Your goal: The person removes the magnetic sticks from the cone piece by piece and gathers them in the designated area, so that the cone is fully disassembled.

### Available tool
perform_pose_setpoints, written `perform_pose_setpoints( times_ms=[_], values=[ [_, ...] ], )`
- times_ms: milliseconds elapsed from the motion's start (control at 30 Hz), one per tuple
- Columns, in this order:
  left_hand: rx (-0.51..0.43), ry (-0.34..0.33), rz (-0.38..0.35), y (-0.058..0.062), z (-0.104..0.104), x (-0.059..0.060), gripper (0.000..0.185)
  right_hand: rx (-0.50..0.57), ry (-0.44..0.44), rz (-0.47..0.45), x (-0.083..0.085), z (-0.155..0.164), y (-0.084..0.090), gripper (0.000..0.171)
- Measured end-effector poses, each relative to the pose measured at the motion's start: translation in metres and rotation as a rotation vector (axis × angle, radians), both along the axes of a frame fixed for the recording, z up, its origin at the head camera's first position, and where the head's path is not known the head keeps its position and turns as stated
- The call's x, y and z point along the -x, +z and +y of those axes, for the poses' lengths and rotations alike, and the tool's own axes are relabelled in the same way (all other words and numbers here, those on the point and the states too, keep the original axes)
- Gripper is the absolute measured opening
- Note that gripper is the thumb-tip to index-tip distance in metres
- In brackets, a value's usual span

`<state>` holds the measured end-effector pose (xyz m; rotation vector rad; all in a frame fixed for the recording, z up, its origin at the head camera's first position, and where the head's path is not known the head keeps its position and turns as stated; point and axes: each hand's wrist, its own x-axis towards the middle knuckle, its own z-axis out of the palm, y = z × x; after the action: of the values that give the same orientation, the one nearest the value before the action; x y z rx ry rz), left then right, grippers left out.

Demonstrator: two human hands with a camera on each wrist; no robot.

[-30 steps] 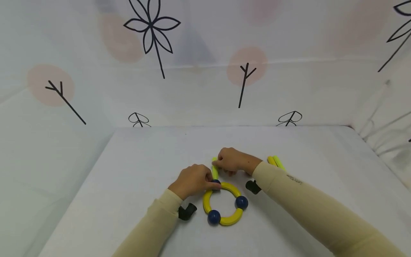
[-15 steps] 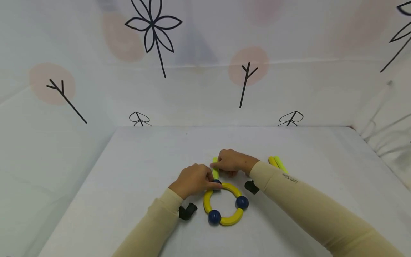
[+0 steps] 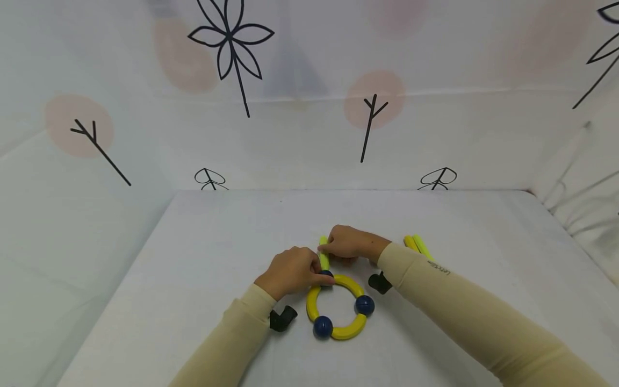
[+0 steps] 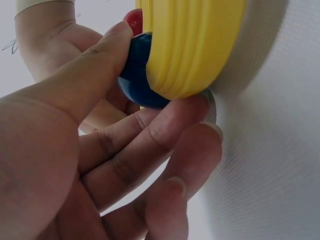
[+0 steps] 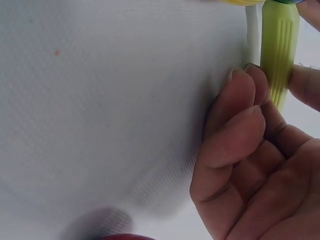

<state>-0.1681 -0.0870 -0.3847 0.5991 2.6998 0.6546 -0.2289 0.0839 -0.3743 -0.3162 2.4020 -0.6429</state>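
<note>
In the head view, yellow curved rods (image 3: 350, 282) and dark blue balls (image 3: 323, 327) form a ring lying on the white table. My left hand (image 3: 292, 273) pinches the blue ball (image 4: 136, 75) at the ring's far side between thumb and fingers. A straight yellow-green rod (image 3: 324, 262) points away from that ball. My right hand (image 3: 349, 242) pinches this rod between thumb and fingers, its near end against the ball in the right wrist view. Behind the blue ball, the left wrist view shows part of a red ball (image 4: 134, 21).
Two more straight rods, one yellow (image 3: 411, 243) and one yellow-green (image 3: 422, 247), lie side by side beyond my right sleeve. The edge of a round red thing (image 5: 125, 237) shows low in the right wrist view. A patterned white cloth (image 3: 300, 145) stands behind the table (image 3: 232, 226).
My right hand has shifted very slightly on the straight rod and still holds it. The left hand and the ring stay in place; the head view has moved a little.
</note>
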Motion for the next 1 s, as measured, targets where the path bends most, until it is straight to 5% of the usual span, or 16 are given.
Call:
perform_pose_setpoints(
  times_ms=[333, 633, 1000],
  values=[
    [0.014, 0.016, -0.024, 0.001, 0.002, -0.004, 0.035, 0.078, -0.054, 0.036, 0.000, 0.003, -0.001, 0.038],
    [0.050, 0.041, -0.045, 0.002, 0.004, -0.005, 0.035, 0.217, -0.195, 0.173, 0.002, 0.035, 0.023, 0.036],
    [0.046, 0.039, -0.015, 0.003, 0.001, 0.000, 0.035, 0.270, -0.310, 0.419, -0.031, 0.104, 0.052, 0.034]
  ],
)
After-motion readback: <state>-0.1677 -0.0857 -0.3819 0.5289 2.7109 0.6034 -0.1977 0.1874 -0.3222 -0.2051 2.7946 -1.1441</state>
